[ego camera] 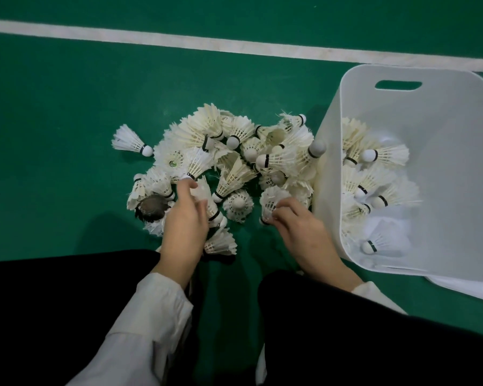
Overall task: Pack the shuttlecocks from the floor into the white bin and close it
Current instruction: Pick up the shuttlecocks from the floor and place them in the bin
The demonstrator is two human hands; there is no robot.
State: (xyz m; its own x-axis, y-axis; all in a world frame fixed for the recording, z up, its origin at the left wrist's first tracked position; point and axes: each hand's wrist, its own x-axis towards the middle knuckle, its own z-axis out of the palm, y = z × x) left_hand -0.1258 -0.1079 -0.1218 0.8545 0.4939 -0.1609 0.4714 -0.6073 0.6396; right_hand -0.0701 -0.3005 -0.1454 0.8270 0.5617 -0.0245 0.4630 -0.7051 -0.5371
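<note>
A pile (234, 151) of shuttlecocks lies on the green floor (53, 107), touching the left wall of the open white bin (457, 190) at the right, which holds more of them. The left hand (186, 221) curls round the left shuttlecock (207, 199) at the pile's near edge. The right hand (299, 229), just beside the bin, pinches the right shuttlecock (272, 200) with bent fingertips.

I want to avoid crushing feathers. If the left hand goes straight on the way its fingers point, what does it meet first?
Probably the shuttlecock just beyond the left hand: its black-banded cork end lies right ahead of the fingers, feathers fanning away. Depth is unclear.
</note>
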